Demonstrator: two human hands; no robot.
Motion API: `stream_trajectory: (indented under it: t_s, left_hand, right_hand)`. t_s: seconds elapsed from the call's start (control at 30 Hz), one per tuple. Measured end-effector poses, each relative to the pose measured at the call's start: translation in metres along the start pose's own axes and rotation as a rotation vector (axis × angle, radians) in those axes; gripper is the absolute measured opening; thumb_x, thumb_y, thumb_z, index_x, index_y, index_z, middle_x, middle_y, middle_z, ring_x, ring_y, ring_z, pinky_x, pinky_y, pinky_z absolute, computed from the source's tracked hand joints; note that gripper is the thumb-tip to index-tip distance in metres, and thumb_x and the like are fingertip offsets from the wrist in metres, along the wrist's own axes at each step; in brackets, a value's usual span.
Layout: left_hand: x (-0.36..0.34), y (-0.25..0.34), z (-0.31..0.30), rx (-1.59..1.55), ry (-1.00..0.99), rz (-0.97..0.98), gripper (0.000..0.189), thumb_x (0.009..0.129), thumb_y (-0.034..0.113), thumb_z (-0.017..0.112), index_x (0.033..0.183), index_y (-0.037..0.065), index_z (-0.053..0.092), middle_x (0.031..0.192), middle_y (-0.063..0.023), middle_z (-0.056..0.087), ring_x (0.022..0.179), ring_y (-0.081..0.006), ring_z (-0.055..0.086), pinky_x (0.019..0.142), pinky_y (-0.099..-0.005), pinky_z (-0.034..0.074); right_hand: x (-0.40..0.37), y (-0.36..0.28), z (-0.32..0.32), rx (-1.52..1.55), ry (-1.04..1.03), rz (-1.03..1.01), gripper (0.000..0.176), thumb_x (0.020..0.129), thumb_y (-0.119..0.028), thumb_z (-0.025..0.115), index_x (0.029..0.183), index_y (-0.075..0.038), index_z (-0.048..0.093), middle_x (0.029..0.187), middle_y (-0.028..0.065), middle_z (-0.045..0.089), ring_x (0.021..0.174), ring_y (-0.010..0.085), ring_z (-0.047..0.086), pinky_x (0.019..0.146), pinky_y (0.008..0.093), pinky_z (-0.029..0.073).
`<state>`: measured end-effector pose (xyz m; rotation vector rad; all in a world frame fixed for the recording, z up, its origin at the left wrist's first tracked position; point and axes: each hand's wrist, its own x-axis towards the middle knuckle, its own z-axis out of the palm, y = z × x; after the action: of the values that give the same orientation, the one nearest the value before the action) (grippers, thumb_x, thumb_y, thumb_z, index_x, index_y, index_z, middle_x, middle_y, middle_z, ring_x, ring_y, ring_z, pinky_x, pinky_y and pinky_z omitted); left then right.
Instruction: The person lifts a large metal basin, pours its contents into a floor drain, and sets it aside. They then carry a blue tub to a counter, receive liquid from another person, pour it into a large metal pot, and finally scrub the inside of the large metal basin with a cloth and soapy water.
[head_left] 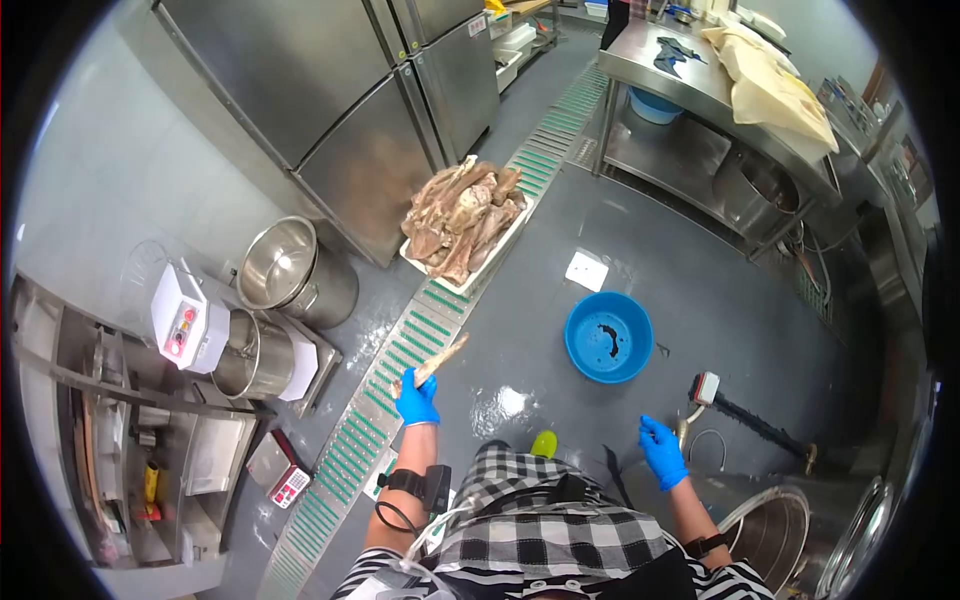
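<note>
My left hand (pixel 416 398), in a blue glove, is closed around a long pale bone (pixel 440 360) that sticks out past the fingers over the floor drain. My right hand (pixel 662 452), gloved in blue too, hangs to the right of my checked apron with nothing visible in it, its fingers loosely bent and a little apart. Ahead of my left hand stands a white crate (pixel 463 287) heaped with large meaty bones (pixel 465 215). A blue basin (pixel 608 338) sits on the floor between the crate and my right hand, with dark liquid or residue on its bottom.
A green-slotted drain grate (pixel 350 445) runs along the floor. Left are steel pots (pixel 280 265), a mixer (pixel 190 318) and a red scale (pixel 277 470). Steel refrigerators (pixel 350 120) stand behind the crate. A steel table (pixel 640 60) is upper right; a large open pot (pixel 770 530) stands beside my right arm.
</note>
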<state>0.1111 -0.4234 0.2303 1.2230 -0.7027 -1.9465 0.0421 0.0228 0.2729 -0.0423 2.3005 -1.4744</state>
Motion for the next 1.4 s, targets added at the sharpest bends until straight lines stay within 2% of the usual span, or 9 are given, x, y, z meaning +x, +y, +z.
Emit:
stream_trajectory:
  t_s: [0.33, 0.43, 0.6, 0.67, 0.77, 0.87, 1.0, 1.2, 1.4]
  left_hand:
    - [0.242, -0.02, 0.142, -0.118, -0.066, -0.065, 0.023, 0.076, 0.018, 0.055, 0.094, 0.006, 0.049, 0.084, -0.0083, 0.055, 0.07, -0.019, 0.055, 0.059, -0.0296, 0.047]
    - [0.322, -0.035, 0.195, -0.138, 0.055, -0.06, 0.046, 0.073, 0.012, 0.058, 0.114, 0.01, 0.036, 0.09, -0.0092, 0.053, 0.071, -0.0205, 0.055, 0.06, -0.0315, 0.047]
    - [0.42, -0.041, 0.28, -0.066, 0.145, -0.022, 0.053, 0.072, 0.013, 0.059, 0.118, 0.01, 0.033, 0.096, -0.011, 0.052, 0.074, -0.022, 0.054, 0.059, -0.0322, 0.046]
    - [0.466, -0.047, 0.297, -0.023, 0.04, 0.033, 0.051, 0.073, 0.014, 0.059, 0.117, 0.01, 0.036, 0.097, -0.0096, 0.052, 0.074, -0.0229, 0.054, 0.058, -0.0319, 0.046]
    - [0.515, -0.056, 0.322, 0.059, -0.059, -0.019, 0.046, 0.073, 0.016, 0.059, 0.114, 0.011, 0.039, 0.098, -0.0078, 0.052, 0.077, -0.023, 0.054, 0.057, -0.0309, 0.045]
    - [0.541, -0.065, 0.34, 0.12, -0.171, -0.17, 0.041, 0.073, 0.017, 0.059, 0.11, 0.012, 0.042, 0.099, -0.0066, 0.052, 0.079, -0.0227, 0.054, 0.058, -0.0299, 0.045]
    - [0.575, -0.091, 0.321, 0.544, -0.011, -0.103, 0.039, 0.074, 0.017, 0.055, 0.111, 0.018, 0.043, 0.097, -0.0062, 0.052, 0.083, -0.0249, 0.052, 0.063, -0.0383, 0.042]
    - [0.625, -0.086, 0.277, 1.156, -0.231, -0.404, 0.045, 0.069, 0.034, 0.056, 0.11, 0.019, 0.044, 0.106, -0.006, 0.046, 0.09, -0.0215, 0.045, 0.068, -0.0375, 0.037]
    - [0.617, -0.089, 0.285, 1.154, -0.357, -0.365, 0.056, 0.071, 0.04, 0.056, 0.119, 0.019, 0.039, 0.115, -0.0015, 0.043, 0.104, -0.0202, 0.039, 0.079, -0.0363, 0.033]
  right_hand:
    - [0.125, -0.017, 0.031, -0.056, 0.076, 0.184, 0.032, 0.077, -0.006, 0.05, 0.109, -0.002, 0.05, 0.088, 0.007, 0.057, 0.077, 0.0107, 0.051, 0.07, 0.024, 0.042]
    - [0.154, -0.028, 0.05, -0.185, 0.095, 0.294, 0.032, 0.078, -0.007, 0.05, 0.109, -0.001, 0.05, 0.087, 0.0069, 0.057, 0.077, 0.0108, 0.051, 0.07, 0.0252, 0.042]
    - [0.209, -0.074, 0.093, -0.038, 0.018, 0.597, 0.034, 0.08, -0.01, 0.049, 0.113, -0.004, 0.047, 0.091, 0.0063, 0.057, 0.068, 0.0102, 0.053, 0.056, 0.0214, 0.043]
    - [0.235, -0.093, 0.107, -0.04, -0.019, 0.711, 0.034, 0.08, -0.01, 0.049, 0.114, -0.005, 0.046, 0.091, 0.0061, 0.057, 0.068, 0.0098, 0.053, 0.054, 0.0205, 0.042]
    - [0.245, -0.072, 0.123, 0.039, 0.013, 0.621, 0.035, 0.08, -0.011, 0.049, 0.115, -0.005, 0.046, 0.092, 0.0065, 0.057, 0.067, 0.0099, 0.053, 0.053, 0.0203, 0.041]
    - [0.249, -0.042, 0.13, -0.045, -0.036, 0.611, 0.034, 0.081, -0.012, 0.049, 0.114, -0.005, 0.046, 0.094, 0.0072, 0.057, 0.066, 0.0102, 0.054, 0.053, 0.0202, 0.041]
    - [0.251, -0.031, 0.142, 0.064, -0.033, 0.814, 0.034, 0.081, -0.011, 0.049, 0.115, -0.005, 0.046, 0.095, 0.0079, 0.057, 0.07, 0.0109, 0.055, 0.056, 0.0219, 0.042]
    - [0.266, 0.025, 0.151, 0.082, -0.084, 0.856, 0.033, 0.081, -0.009, 0.048, 0.114, -0.002, 0.046, 0.094, 0.0076, 0.056, 0.074, 0.0113, 0.053, 0.065, 0.0242, 0.045]
    - [0.314, 0.109, 0.163, 0.223, -0.005, 0.957, 0.035, 0.079, -0.012, 0.049, 0.113, -0.001, 0.046, 0.095, 0.0105, 0.056, 0.076, 0.0148, 0.056, 0.063, 0.0266, 0.046]
